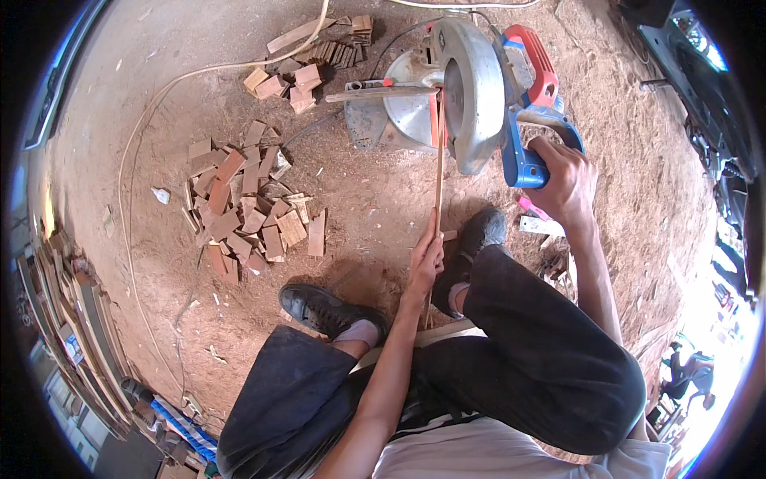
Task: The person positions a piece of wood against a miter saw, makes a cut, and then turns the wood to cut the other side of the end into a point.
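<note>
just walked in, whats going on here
The person's right hand is closed around the blue handle of a miter saw. The left hand holds a thin wood strip whose far end reaches onto the saw, beside the blade guard. Small wood blocks lie in a loose pile to the left. Whether the saw is running, I cannot tell.

Wood blocks (pixel 226 224) lie on the ground (pixel 359 223) left of the saw (pixel 483 92), a cable (pixel 121 177) farther left.
</note>
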`<state>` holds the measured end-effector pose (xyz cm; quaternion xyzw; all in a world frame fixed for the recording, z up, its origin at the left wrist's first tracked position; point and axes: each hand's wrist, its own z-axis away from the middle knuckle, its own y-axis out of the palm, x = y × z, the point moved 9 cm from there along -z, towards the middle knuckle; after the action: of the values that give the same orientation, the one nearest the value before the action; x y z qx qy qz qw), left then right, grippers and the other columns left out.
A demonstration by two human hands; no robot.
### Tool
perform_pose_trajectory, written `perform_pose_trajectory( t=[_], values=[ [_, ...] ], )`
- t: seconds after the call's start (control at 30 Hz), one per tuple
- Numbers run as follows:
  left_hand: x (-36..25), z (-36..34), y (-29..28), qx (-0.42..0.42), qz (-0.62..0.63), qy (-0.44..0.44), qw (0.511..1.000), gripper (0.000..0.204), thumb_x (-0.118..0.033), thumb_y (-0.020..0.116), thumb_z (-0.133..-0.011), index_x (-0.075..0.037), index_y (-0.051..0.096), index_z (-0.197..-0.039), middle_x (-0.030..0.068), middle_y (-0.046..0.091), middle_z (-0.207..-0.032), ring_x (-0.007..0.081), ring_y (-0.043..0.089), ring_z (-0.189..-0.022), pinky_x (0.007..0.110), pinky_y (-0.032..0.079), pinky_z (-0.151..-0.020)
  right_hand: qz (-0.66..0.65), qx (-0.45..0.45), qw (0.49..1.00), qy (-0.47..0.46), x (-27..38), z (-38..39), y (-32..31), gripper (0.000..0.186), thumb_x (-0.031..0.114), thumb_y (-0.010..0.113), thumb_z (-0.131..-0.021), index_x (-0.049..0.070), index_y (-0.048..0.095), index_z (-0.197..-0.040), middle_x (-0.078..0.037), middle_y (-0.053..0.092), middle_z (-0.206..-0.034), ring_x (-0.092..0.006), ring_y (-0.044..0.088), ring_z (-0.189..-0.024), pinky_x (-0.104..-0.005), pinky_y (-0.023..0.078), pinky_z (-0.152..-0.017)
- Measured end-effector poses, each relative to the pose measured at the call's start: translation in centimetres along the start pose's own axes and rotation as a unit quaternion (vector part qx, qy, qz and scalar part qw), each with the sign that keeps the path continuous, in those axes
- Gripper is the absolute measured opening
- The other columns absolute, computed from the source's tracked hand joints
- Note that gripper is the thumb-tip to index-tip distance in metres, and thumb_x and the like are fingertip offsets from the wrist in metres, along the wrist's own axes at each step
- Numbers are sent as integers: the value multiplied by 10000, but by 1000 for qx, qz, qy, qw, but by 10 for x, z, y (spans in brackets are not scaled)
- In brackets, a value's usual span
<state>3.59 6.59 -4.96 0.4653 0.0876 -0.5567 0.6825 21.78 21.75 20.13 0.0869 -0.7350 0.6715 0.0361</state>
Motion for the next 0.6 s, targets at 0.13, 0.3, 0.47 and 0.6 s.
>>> perform_pose_trajectory(
  t=[0.13, 0.3, 0.47, 0.6],
  values=[
    [-1, 2, 1, -8, -1, -3, 1000, 596, -195, 495, -1078, -229, 270, -1630, -101, 322, -747, 15, 299, -582, 172, 278, -491, 12, 1, 1000, 3, -1, 1, 0, 296, 215, 788, -688, 145, 637, -933, -92, 690, -803, -339, 689, -735, -439, 530, -638],
    [0, 4, 1, -15, -3, -12, 1000, 594, -194, 499, -1075, -228, 280, -1627, -103, 323, -751, 17, 305, -592, 173, 280, -500, 16, 3, 1000, 4, 0, 1, -1, 299, 211, 783, -688, 149, 640, -944, -92, 690, -801, -337, 690, -736, -439, 536, -651],
    [0, 4, -1, -17, -12, -9, 1000, 600, -192, 510, -1068, -223, 289, -1625, -102, 334, -759, 17, 320, -610, 176, 293, -513, 21, 8, 1000, 4, -2, 3, 1, 316, 212, 785, -678, 142, 645, -952, -96, 692, -815, -335, 693, -752, -438, 543, -662],
    [-1, 3, -2, -19, -15, 3, 1000, 601, -183, 508, -1067, -220, 289, -1625, -101, 336, -759, 18, 319, -607, 175, 292, -510, 20, 10, 1000, 2, 0, 2, 1, 315, 210, 784, -677, 136, 646, -950, -100, 692, -820, -335, 693, -757, -438, 543, -664]
  ],
)
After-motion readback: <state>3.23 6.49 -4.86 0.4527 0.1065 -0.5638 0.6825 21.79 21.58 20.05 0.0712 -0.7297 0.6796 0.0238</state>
